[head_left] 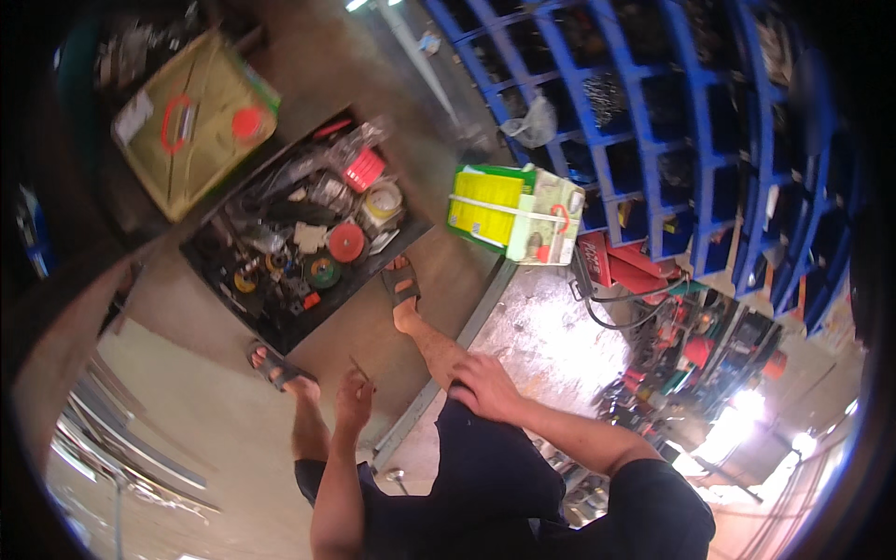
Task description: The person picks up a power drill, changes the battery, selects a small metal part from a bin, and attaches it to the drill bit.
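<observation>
A black tray (329, 303) sits on the floor just past the feet, crowded with a red disc (346, 243), a green disc (324, 272), rolls of tape (383, 200), a red box (365, 169) and plastic wrapping. A large can (207, 154) with a red handle and cap stands beyond it on the left. To the right are a yellow-and-green container (490, 205), a rack of blue bins (635, 103) and a red case (627, 266). The sandaled feet stand by the tray's near side, partly between it and the hands.

The left forearm reaches forward, its hand (354, 399) raised short of the tray; the right arm bends, its hand (485, 385) resting on the right knee (453, 371).

The left fingers look curled, with something slim poking out; blur hides whether they pinch it or one finger points. The right fingers drape loosely over the knee, close together.
</observation>
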